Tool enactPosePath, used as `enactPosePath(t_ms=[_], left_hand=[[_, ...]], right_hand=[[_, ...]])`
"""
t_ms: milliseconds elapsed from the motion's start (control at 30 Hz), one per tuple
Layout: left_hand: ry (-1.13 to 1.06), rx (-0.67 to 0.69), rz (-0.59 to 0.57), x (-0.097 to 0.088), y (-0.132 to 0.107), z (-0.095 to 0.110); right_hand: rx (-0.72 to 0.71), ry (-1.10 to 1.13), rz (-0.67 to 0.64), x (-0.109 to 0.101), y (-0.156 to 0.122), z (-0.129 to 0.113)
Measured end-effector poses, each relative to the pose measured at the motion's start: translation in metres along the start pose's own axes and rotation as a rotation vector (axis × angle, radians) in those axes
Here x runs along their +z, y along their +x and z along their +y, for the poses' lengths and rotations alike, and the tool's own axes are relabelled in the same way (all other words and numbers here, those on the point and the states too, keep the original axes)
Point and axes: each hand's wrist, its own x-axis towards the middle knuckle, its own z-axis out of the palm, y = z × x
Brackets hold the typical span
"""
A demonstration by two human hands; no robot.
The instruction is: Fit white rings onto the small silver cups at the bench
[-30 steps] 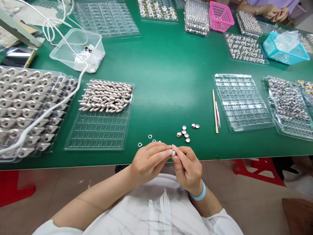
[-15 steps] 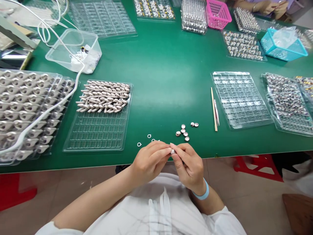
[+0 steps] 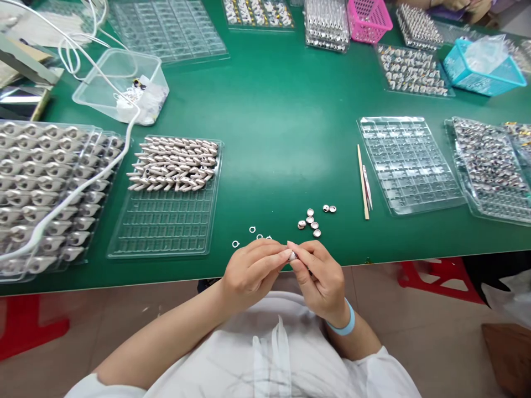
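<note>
At the table's near edge, the fingertips of my left hand (image 3: 253,271) and my right hand (image 3: 319,279) meet around a small silver metal cap (image 3: 292,256). Both hands are closed on it, and my fingers hide most of it. Just beyond my right hand lie several similar round silver caps (image 3: 310,220), some hollow side up. Past my left fingers are several thin white rings (image 3: 253,229), one partly covered by the hand. To the left, a clear tray (image 3: 166,221) carries rows of slim silver pieces (image 3: 172,163) in its far half.
Stacked trays of larger silver parts (image 3: 37,182) stand at far left, crossed by a white cable (image 3: 83,185). A clear bin (image 3: 120,88) sits behind. On the right are a wooden stick (image 3: 363,182), tweezers (image 3: 367,188), a clear tray (image 3: 410,166) and a blue basket (image 3: 483,72).
My hands keep the same grip on the small cap, with hardly any movement. The view has shifted slightly. At the far right, another person's hands are now mostly out of the picture.
</note>
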Motion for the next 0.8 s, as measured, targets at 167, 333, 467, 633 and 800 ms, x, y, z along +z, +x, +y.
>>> enactPosePath(t_ms=[167, 333, 467, 633, 800], left_hand=[[-0.02, -0.009, -0.014, -0.001, 0.003, 0.001], [-0.031, -0.006, -0.012, -0.001, 0.003, 0.002], [-0.046, 0.0, -0.023, 0.0, 0.003, 0.002], [-0.075, -0.022, -0.021, 0.0, 0.003, 0.002], [-0.082, -0.037, -0.016, 0.0, 0.003, 0.003]], right_hand=[[0.139, 0.187, -0.056, -0.004, -0.002, 0.005], [0.266, 0.394, -0.04, -0.003, -0.007, 0.01], [0.309, 0.491, -0.027, -0.001, -0.008, 0.011], [0.337, 0.556, -0.026, 0.001, -0.011, 0.015], [0.369, 0.582, -0.017, 0.004, -0.013, 0.017]])
